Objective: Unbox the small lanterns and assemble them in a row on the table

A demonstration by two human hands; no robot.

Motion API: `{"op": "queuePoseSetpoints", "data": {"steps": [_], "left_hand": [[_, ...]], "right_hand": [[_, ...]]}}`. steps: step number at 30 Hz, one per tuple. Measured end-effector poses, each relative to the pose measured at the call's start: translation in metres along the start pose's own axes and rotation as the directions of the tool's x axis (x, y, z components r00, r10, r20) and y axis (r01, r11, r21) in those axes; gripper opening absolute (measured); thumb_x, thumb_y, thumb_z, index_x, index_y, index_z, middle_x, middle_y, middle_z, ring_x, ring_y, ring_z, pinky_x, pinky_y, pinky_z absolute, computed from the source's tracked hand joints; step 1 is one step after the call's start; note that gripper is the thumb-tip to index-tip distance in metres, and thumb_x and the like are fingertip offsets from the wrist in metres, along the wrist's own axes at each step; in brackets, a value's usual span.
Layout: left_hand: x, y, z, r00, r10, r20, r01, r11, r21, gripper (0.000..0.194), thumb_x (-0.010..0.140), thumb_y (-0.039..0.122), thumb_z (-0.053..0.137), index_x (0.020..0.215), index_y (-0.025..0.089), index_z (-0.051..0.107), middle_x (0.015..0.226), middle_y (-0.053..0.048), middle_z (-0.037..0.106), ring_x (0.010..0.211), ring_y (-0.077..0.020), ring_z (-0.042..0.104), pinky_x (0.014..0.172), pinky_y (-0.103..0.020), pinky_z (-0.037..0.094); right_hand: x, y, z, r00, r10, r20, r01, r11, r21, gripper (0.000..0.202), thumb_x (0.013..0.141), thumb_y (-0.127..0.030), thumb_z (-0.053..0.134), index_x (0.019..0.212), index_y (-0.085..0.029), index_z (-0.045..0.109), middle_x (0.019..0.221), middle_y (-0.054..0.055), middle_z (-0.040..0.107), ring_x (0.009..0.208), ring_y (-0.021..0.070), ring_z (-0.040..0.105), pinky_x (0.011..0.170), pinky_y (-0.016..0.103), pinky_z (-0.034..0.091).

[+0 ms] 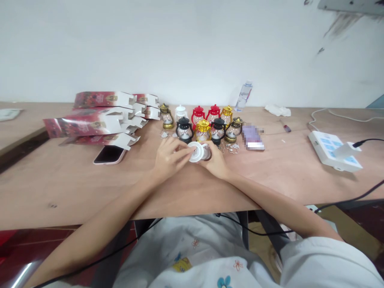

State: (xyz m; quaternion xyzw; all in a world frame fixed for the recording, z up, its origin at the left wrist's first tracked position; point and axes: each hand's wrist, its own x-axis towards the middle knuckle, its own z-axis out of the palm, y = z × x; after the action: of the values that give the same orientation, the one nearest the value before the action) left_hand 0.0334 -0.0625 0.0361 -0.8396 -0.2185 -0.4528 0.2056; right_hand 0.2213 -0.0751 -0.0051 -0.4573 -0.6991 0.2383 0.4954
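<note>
A white lantern (197, 152) lies tipped over between my hands, its round base turned toward me. My right hand (215, 161) is wrapped round its body from the right. On the left, my left hand (171, 157) has its fingertips at the base, over something small that I cannot make out. Just behind stand two rows of small lanterns, among them a white one (181, 113), a red one (198, 116), a black one (184, 129) and a gold one (203, 130). Small wire pieces (232, 148) lie in front of them.
Printed boxes (97, 122) are piled at the left behind a phone (109, 155). A bottle (244, 96) leans by the wall. To the right are a purple packet (253, 137), a tissue (278, 110) and a power strip (334, 151) with cables on the wooden table (90, 192).
</note>
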Motion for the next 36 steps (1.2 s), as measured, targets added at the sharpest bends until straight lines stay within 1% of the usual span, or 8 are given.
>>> {"op": "queuePoseSetpoints", "data": {"steps": [10, 13, 19, 23, 26, 28, 30, 36], "left_hand": [[-0.007, -0.001, 0.001, 0.964, 0.225, 0.138, -0.251, 0.945, 0.209, 0.029, 0.084, 0.011, 0.052, 0.105, 0.026, 0.065, 0.085, -0.004, 0.070, 0.070, -0.0161, 0.052, 0.056, -0.032, 0.024], [-0.011, 0.000, 0.002, 0.967, 0.135, 0.214, -0.174, 0.968, 0.178, 0.031, 0.084, 0.013, 0.051, 0.107, 0.028, 0.065, 0.088, -0.005, 0.070, 0.071, -0.0164, 0.055, 0.057, -0.033, 0.027], [-0.006, -0.011, 0.000, 0.981, -0.193, 0.030, 0.194, 0.981, -0.004, 0.037, 0.085, 0.014, 0.046, 0.117, 0.024, 0.060, 0.098, -0.004, 0.067, 0.079, -0.0160, 0.057, 0.075, -0.034, 0.039], [-0.005, -0.045, -0.005, 0.849, -0.459, 0.262, 0.490, 0.870, -0.062, 0.025, 0.083, 0.026, 0.049, 0.100, 0.019, 0.067, 0.093, -0.002, 0.069, 0.079, -0.0164, 0.059, 0.077, -0.032, 0.043], [-0.010, -0.072, -0.008, 0.609, -0.462, 0.645, 0.604, 0.797, 0.001, 0.024, 0.076, 0.038, 0.058, 0.086, 0.020, 0.070, 0.085, -0.002, 0.071, 0.075, -0.0178, 0.062, 0.070, -0.028, 0.043], [-0.014, -0.084, -0.010, 0.478, -0.400, 0.782, 0.623, 0.782, 0.019, 0.029, 0.070, 0.045, 0.063, 0.086, 0.022, 0.070, 0.085, -0.001, 0.072, 0.076, -0.0189, 0.063, 0.068, -0.026, 0.043], [-0.017, -0.091, -0.011, 0.439, -0.353, 0.826, 0.621, 0.784, 0.005, 0.031, 0.065, 0.046, 0.065, 0.086, 0.023, 0.071, 0.089, -0.001, 0.073, 0.080, -0.0199, 0.064, 0.070, -0.026, 0.043], [-0.015, -0.089, -0.011, 0.444, -0.366, 0.818, 0.551, 0.831, 0.072, 0.020, 0.069, 0.040, 0.061, 0.075, 0.025, 0.072, 0.079, -0.001, 0.073, 0.075, -0.0196, 0.064, 0.068, -0.025, 0.041]], "right_hand": [[-0.001, 0.001, 0.000, 0.999, 0.007, -0.053, -0.010, 0.999, -0.053, 0.044, 0.063, -0.020, 0.072, 0.103, -0.025, 0.054, 0.107, 0.002, 0.065, 0.096, 0.0237, 0.059, 0.088, 0.041, 0.044], [-0.002, 0.001, 0.001, 0.998, -0.003, -0.057, -0.001, 0.998, -0.064, 0.043, 0.064, -0.021, 0.072, 0.103, -0.026, 0.054, 0.107, 0.002, 0.065, 0.098, 0.0239, 0.059, 0.089, 0.042, 0.044], [0.000, -0.001, 0.001, 0.995, -0.010, -0.095, 0.010, 1.000, 0.005, 0.050, 0.065, -0.026, 0.075, 0.109, -0.025, 0.051, 0.113, 0.004, 0.063, 0.104, 0.0240, 0.058, 0.093, 0.041, 0.044], [0.000, 0.000, 0.002, 0.996, 0.021, -0.089, -0.018, 0.999, 0.029, 0.054, 0.063, -0.025, 0.076, 0.111, -0.024, 0.051, 0.113, 0.005, 0.063, 0.106, 0.0242, 0.059, 0.094, 0.042, 0.045], [0.000, 0.003, 0.003, 0.995, 0.032, -0.089, -0.027, 0.998, 0.057, 0.056, 0.061, -0.024, 0.078, 0.110, -0.024, 0.051, 0.112, 0.005, 0.064, 0.106, 0.0240, 0.059, 0.093, 0.042, 0.046], [0.000, 0.004, 0.004, 0.995, 0.039, -0.091, -0.033, 0.997, 0.065, 0.056, 0.061, -0.024, 0.078, 0.110, -0.024, 0.051, 0.113, 0.005, 0.064, 0.106, 0.0240, 0.059, 0.093, 0.042, 0.047], [0.000, 0.004, 0.005, 0.996, 0.037, -0.086, -0.031, 0.997, 0.065, 0.056, 0.061, -0.024, 0.078, 0.109, -0.025, 0.051, 0.113, 0.004, 0.064, 0.106, 0.0236, 0.060, 0.092, 0.042, 0.047], [0.000, 0.004, 0.005, 0.997, 0.028, -0.078, -0.023, 0.998, 0.058, 0.054, 0.061, -0.024, 0.077, 0.108, -0.025, 0.051, 0.111, 0.004, 0.064, 0.104, 0.0230, 0.060, 0.091, 0.041, 0.048]]}}
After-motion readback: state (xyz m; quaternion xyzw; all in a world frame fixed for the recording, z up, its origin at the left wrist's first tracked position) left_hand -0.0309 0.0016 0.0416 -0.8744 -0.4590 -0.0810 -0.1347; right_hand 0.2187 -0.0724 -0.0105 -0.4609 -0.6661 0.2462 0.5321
